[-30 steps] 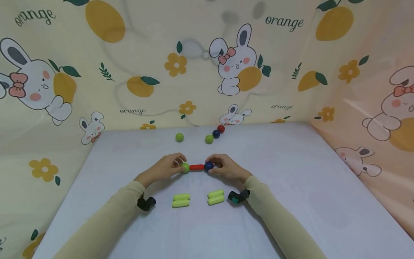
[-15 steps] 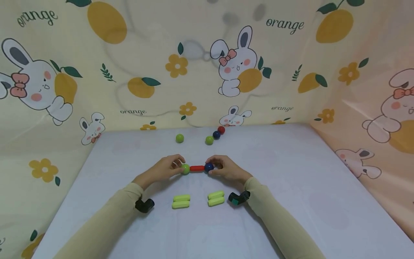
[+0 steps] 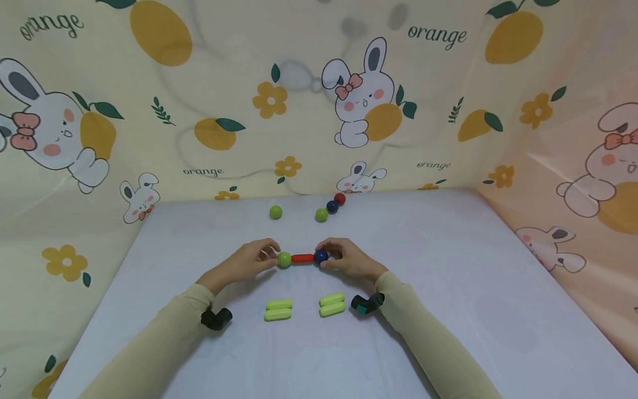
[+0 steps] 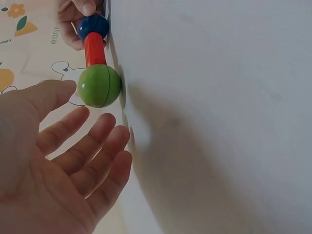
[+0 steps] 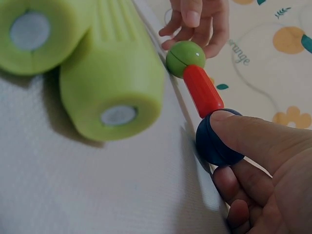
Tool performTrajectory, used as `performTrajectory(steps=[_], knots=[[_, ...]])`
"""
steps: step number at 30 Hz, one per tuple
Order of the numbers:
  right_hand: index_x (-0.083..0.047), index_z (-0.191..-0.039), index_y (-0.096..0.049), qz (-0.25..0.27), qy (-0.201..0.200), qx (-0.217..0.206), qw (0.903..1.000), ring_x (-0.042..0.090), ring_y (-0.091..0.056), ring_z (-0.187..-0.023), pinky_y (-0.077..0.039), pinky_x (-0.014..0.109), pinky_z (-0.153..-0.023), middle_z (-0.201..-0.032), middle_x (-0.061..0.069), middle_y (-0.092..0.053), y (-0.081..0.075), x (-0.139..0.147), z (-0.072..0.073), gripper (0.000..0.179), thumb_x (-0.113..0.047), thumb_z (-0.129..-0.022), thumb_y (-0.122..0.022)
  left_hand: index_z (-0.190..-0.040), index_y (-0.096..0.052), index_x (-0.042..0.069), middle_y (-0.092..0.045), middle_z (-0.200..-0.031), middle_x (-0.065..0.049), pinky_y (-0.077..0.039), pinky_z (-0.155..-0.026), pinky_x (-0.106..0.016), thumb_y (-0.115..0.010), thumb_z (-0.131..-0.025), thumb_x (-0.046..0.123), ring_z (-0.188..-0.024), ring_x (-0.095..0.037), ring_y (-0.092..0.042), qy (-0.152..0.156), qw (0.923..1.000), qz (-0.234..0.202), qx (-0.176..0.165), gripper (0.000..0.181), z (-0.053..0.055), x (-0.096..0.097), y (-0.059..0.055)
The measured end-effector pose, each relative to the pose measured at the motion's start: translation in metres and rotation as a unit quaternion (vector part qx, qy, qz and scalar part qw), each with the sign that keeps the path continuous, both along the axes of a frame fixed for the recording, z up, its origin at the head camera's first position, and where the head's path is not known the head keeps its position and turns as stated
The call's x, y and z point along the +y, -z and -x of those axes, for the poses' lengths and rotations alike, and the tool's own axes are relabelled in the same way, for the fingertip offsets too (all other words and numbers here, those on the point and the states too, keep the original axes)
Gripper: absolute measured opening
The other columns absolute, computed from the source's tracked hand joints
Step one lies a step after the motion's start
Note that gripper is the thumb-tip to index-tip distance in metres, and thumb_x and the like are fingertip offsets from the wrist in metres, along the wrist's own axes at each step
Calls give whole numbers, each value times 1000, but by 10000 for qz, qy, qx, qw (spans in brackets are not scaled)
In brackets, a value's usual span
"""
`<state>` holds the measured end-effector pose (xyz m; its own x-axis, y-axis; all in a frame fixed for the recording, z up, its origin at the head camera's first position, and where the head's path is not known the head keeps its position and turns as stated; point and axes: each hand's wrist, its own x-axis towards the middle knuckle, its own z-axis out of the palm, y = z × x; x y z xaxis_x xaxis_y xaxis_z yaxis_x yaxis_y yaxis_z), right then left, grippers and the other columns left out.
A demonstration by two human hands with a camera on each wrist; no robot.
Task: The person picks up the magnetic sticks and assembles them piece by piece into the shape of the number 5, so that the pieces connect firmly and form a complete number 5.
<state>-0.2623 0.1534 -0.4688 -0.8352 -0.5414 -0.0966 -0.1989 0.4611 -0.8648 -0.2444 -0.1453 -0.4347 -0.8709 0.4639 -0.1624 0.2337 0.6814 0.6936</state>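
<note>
A red stick (image 3: 302,259) joins a green ball (image 3: 284,259) on its left end to a dark blue ball (image 3: 321,256) on its right end. My right hand (image 3: 353,260) pinches the blue ball, the thumb lying on it in the right wrist view. Beside the green ball is my left hand (image 3: 245,261), its fingers loosely spread and holding nothing. A gap shows between the left thumb and the green ball (image 4: 99,86) in the left wrist view.
Two pairs of light green sticks, left (image 3: 278,310) and right (image 3: 332,305), lie nearer the body; some show silvery ends. Farther back are a lone green ball (image 3: 276,211) and a row of green (image 3: 321,214), blue (image 3: 332,206) and red (image 3: 340,199) balls. A patterned cloth (image 3: 299,127) hangs behind.
My left hand has let go of the green ball and drawn slightly left. The right hand keeps its pinch on the blue ball, and the joined piece stays in place.
</note>
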Motion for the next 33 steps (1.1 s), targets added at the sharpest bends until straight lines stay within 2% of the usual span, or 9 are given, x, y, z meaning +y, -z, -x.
performTrajectory(steps=[6, 12, 19, 27, 33], knots=[[-10, -130, -62, -13, 25, 9, 10000, 22, -54, -113, -42, 33, -100, -133, 9, -63, -2, -1, -1, 38, -11, -93, -72, -124, -61, 7, -68, -114, -11, -58, -85, -36, -63, -100, 15, -107, -25, -65, 50, 9999, -76, 54, 25, -3, -9, -1], [-9, -130, -62, -14, 3, 22, 10000, 22, -53, -111, -41, 30, -95, -132, 10, -63, -2, -1, -2, 38, -12, -93, -72, -125, -60, 5, -68, -113, -10, -57, -90, -39, -61, -101, 15, -106, -24, -65, 10, 10000, -49, 29, 26, -12, -20, 1], [-10, -130, -62, -28, 10, 7, 10000, 21, -54, -113, -42, 32, -100, -132, 9, -63, -2, 0, 0, 39, -11, -93, -72, -124, -61, 4, -68, -113, -10, -57, -86, -37, -61, -100, 14, -103, -23, -66, 17, 9999, -74, 125, 26, -17, -27, 2], [-9, -130, -62, -22, 13, -21, 10000, 21, -53, -112, -43, 31, -99, -132, 9, -63, -1, 0, 0, 39, -11, -93, -72, -123, -61, 5, -68, -110, -7, -57, -85, -36, -62, -100, 16, -100, -19, -65, 33, 9998, -163, 141, 26, -26, -31, 6], [-9, -131, -62, -6, 9, 4, 10000, 20, -53, -111, -43, 29, -97, -130, 9, -64, -1, 0, 0, 39, -12, -93, -72, -123, -61, 6, -68, -110, -5, -55, -85, -34, -62, -100, 16, -99, -17, -64, 132, 9995, -211, 184, 26, -38, -30, 5]])
